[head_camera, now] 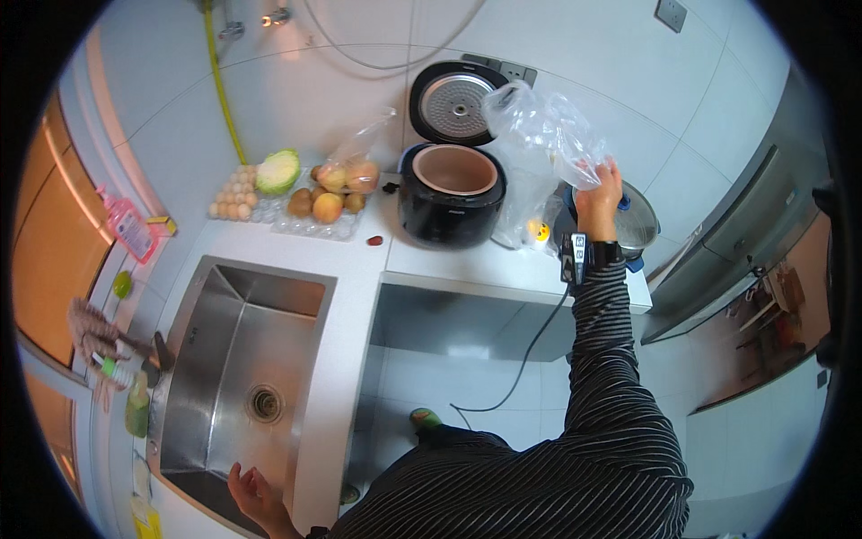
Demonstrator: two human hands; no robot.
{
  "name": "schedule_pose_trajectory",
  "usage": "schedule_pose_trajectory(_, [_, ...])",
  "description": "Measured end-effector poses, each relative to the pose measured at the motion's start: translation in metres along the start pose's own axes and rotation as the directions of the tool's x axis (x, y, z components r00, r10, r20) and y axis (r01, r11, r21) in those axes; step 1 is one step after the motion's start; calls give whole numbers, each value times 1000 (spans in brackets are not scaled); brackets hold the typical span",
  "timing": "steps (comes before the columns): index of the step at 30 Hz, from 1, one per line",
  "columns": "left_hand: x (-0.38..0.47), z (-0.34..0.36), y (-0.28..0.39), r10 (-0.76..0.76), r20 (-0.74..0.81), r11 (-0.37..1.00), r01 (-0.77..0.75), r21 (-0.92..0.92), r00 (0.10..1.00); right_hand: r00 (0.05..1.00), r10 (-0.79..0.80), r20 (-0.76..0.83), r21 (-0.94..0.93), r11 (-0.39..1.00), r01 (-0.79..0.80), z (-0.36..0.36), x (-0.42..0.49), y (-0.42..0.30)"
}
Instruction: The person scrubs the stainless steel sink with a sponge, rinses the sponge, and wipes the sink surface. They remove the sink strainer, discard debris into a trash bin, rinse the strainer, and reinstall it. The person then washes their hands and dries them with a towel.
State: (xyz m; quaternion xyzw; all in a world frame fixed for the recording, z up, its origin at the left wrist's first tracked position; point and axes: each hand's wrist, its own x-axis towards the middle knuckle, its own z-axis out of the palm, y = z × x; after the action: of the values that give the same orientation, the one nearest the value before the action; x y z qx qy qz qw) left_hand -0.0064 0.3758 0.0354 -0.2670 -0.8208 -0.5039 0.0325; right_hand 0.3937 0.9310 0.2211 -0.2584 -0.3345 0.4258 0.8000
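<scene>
My right hand (599,201) grips the edge of a clear plastic bag (549,128), which stretches up and left beside the raised lid (459,101) of a rice cooker. The bag's lower part hangs to the counter, where a small yellow item with a face on it (539,230) shows. The black Philips rice cooker (452,219) stands lid up, and its copper-coloured inner pot (454,170) looks bare inside. Partly behind my right hand is a pot with a glass lid (634,219). Over the near end of the steel sink (252,323), my left hand (254,497) is loosely curled, holding nothing.
Eggs (236,195), a cut cabbage (278,172), kiwis and peaches (328,207) lie at the back left. A small dark red item (374,240) sits by the sink. Bottles, including a pink pump bottle (130,226), line the sill. A cable (525,374) trails from my right wrist.
</scene>
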Motion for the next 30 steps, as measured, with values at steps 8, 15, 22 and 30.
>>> schedule_pose_trajectory(8, [23,116,100,152,192,988,-152,-17,970,983,73,166,-971,186,150,-118,118,164])
schedule_pose_trajectory(15, [18,118,118,123,205,977,-155,145,971,168,893,417,176,-261,949,-162,157,198])
schedule_pose_trajectory(22, [7,98,118,80,160,987,-101,123,984,400,621,674,-621,183,762,-175,168,174])
schedule_pose_trajectory(30, [-24,49,101,59,100,983,-75,167,993,867,428,254,-967,132,218,-127,134,132])
